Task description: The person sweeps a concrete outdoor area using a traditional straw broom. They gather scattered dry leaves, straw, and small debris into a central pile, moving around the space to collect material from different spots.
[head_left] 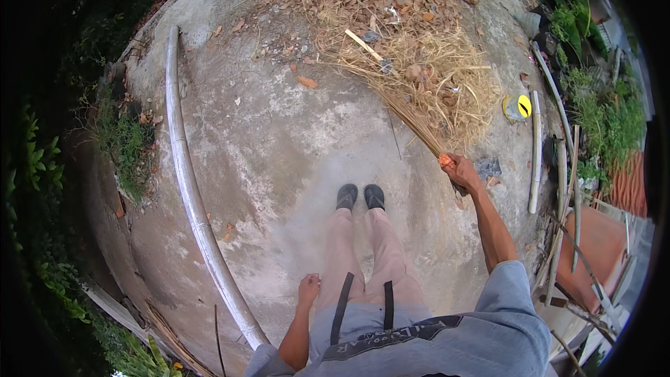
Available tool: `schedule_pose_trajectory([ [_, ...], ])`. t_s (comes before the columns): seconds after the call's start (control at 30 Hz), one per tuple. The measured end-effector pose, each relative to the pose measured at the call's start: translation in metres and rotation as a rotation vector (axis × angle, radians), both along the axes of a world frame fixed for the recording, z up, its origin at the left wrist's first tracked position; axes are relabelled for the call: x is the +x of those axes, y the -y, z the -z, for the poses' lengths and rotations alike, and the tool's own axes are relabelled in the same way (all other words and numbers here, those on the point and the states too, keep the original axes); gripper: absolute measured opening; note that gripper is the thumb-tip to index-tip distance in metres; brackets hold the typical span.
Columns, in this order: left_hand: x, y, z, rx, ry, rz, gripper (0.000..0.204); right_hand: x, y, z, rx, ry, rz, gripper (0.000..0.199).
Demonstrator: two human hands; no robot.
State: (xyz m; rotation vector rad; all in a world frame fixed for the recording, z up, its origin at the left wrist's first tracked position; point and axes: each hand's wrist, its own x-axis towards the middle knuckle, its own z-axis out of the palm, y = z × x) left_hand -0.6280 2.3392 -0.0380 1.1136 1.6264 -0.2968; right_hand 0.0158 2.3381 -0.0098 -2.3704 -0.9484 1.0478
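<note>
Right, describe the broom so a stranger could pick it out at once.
Start at the round concrete slab and look to the heap of dry leaves and straw at its far side. The broom fans into that heap from the right hand. Unlike the loose straw around it, its thin brown bristles are bound together at an orange wrap in the fist.

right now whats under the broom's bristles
The broom in the right hand lies spread over dry leaves and straw on the concrete. A pale stick shows at the pile's edge. Whatever sits beneath the bristles is covered.
</note>
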Motion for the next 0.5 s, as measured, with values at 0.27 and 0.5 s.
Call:
schedule_pose_trajectory([
  [0.27, 0.071, -0.194, -0.058, 0.043, 0.239, 0.021, 0.039, -0.233, 0.275, -0.043, -0.570, -0.236, 0.819, 0.060],
  [0.5, 0.111, -0.276, -0.029, -0.036, 0.047, 0.338, 0.038, -0.465, 0.368, -0.085, -0.486, -0.547, 1.795, 0.037],
])
